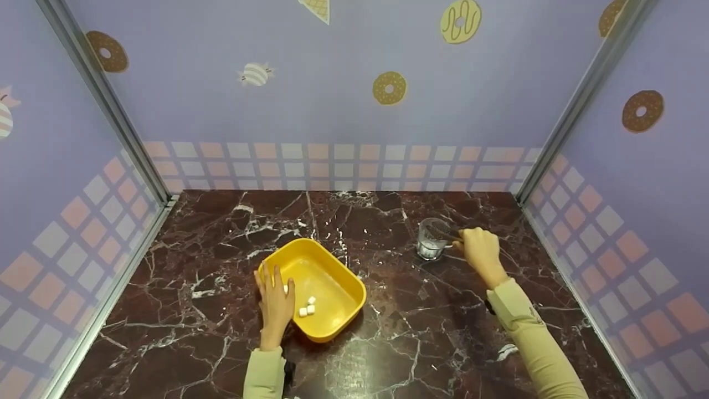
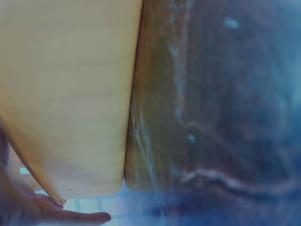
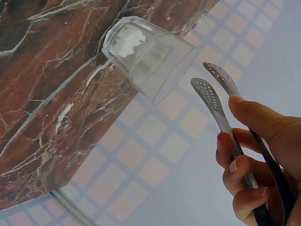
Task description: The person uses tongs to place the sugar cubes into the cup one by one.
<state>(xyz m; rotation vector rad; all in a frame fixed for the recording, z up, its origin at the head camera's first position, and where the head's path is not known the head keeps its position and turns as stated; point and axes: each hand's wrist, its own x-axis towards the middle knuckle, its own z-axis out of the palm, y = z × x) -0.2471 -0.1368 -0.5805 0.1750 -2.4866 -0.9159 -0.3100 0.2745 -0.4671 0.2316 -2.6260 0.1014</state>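
My left hand (image 1: 277, 306) rests at the left rim of a yellow plastic basin (image 1: 338, 272), its fingers spread and fairly straight. The left wrist view shows the basin's outer wall (image 2: 80, 99) close up, with part of that hand at the lower left. Inside the basin lie several small white cubes (image 1: 310, 309), one partly hidden by the thumb. My right hand (image 1: 481, 250) grips metal tongs (image 3: 221, 117) with perforated tips, which stand apart with nothing between them. Beside the tips is a clear plastic cup (image 3: 150, 59), upright on the table, with something whitish at its bottom.
The dark red marbled table (image 1: 221, 332) carries the basin and cup. Lilac walls (image 1: 332, 111) with donut and checker patterns enclose it at the back and both sides, joined by metal corner posts (image 1: 581, 105).
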